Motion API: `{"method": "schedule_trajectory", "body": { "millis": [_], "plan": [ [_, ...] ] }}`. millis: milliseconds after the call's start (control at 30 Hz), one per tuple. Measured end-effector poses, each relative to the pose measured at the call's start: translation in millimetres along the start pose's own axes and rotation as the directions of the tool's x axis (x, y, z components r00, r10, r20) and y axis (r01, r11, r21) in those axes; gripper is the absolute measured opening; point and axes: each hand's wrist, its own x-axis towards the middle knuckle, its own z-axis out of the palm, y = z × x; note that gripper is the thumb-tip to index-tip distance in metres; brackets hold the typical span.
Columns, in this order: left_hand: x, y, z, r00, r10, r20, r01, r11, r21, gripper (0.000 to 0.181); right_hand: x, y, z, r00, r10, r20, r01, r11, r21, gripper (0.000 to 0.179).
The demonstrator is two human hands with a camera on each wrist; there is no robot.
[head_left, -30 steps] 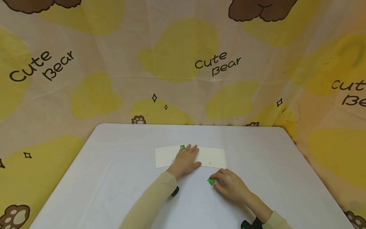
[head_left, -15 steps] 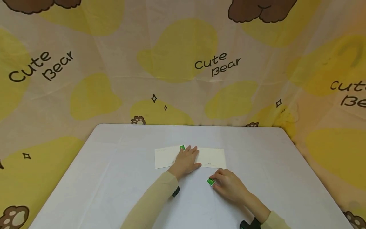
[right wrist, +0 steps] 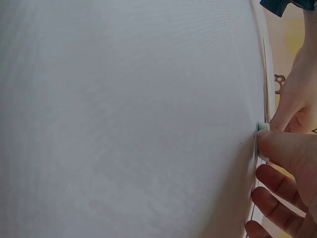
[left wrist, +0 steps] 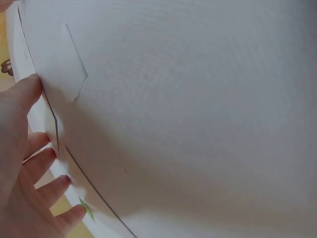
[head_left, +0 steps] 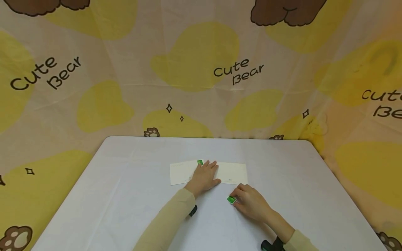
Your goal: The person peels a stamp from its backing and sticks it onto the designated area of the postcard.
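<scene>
Two white envelopes lie side by side on the table, the left envelope (head_left: 180, 173) and the right envelope (head_left: 233, 171), each with small print near its lower right. My left hand (head_left: 204, 177) rests with spread fingers where they meet and hides that part. A green stamp (head_left: 200, 162) sits at the left envelope's top right corner, by my fingertips; part of it shows in the left wrist view. My right hand (head_left: 252, 203) pinches a second green stamp (head_left: 231, 199), white-edged, between thumb and index finger, just in front of the right envelope.
The white table (head_left: 132, 202) has rounded far corners, and a patterned yellow cloth (head_left: 194, 55) hangs behind it. A black wrist device (head_left: 272, 244) shows below the right wrist, and another black device (head_left: 193, 210) beside the left forearm.
Both hands have hardly moved; the right forearm has shifted slightly to the left. My right hand keeps its pinch on the stamp throughout.
</scene>
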Motion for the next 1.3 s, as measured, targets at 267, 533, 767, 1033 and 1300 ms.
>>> {"method": "schedule_trajectory", "body": {
  "millis": [267,533,767,1033,1300],
  "plan": [
    [-0.3,-0.3,-1.1,1.0,0.001,0.008,-0.001,1.0,-0.016,0.064,1.9,1,3,0.995,-0.055,-0.08,0.054,0.998,-0.012,0.016],
    [0.0,-1.3,0.2,1.0,0.001,0.01,-0.001,1.0,-0.018,0.064,7.0,4,8,0.991,-0.045,-0.129,0.042,0.999,-0.024,0.01],
    [0.5,-0.9,0.4,1.0,-0.004,0.018,0.004,1.0,-0.024,0.065,11.3,4,8,0.991,-0.029,-0.127,0.025,0.999,-0.029,0.006],
    [-0.1,-0.1,0.1,1.0,-0.003,0.02,0.004,0.999,-0.034,0.065,13.6,3,9,0.99,-0.004,-0.139,-0.003,0.999,-0.046,0.006],
    [-1.2,-1.2,0.9,1.0,0.009,-0.005,-0.009,1.0,-0.024,0.065,13.9,3,6,0.988,0.016,-0.155,-0.019,1.0,-0.018,0.005]
  ]
}}
